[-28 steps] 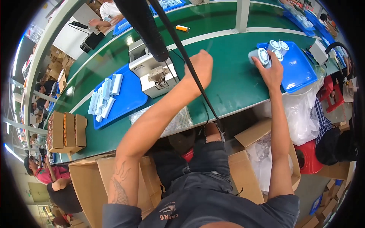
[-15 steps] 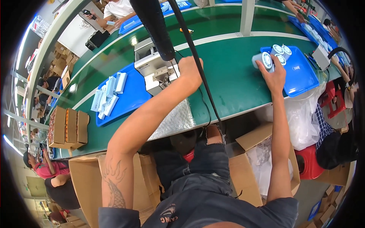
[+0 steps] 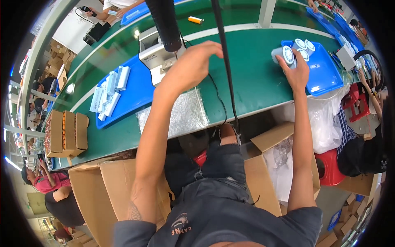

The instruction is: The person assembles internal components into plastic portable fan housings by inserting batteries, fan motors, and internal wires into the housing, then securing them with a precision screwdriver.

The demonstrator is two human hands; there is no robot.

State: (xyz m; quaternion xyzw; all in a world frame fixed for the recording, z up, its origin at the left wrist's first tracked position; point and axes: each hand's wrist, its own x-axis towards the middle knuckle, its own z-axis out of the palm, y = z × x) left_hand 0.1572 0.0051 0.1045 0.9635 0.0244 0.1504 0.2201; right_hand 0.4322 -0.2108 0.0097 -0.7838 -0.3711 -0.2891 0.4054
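My right hand [image 3: 297,73] grips a pale translucent cylindrical container [image 3: 276,55] with a round white-and-blue end, thumb and fingers on either side of it. It is at the left edge of a blue tray [image 3: 325,80], where several like containers [image 3: 309,45] stand close together. My left hand [image 3: 187,68] is raised over a white benchtop machine [image 3: 152,51], fingers reaching right toward a hanging black cable [image 3: 225,61]. Its fingers look extended and nothing shows in them; the thumb is hidden. Left of the machine, another blue tray [image 3: 135,90] bears several light-blue boxes [image 3: 111,84].
A thick black tube [image 3: 164,24] hangs above the machine. Bubble wrap [image 3: 185,111] lies at the green table's [image 3: 247,90] front edge. Cardboard boxes [image 3: 90,189] stand below, and brown cartons [image 3: 66,131] at left. An orange lighter-like object [image 3: 196,19] lies farther back. Other people work around.
My left hand has moved up and left, its fingers now stretched rightward. My right hand keeps its grip on the container, almost in place. The view has shifted slightly.
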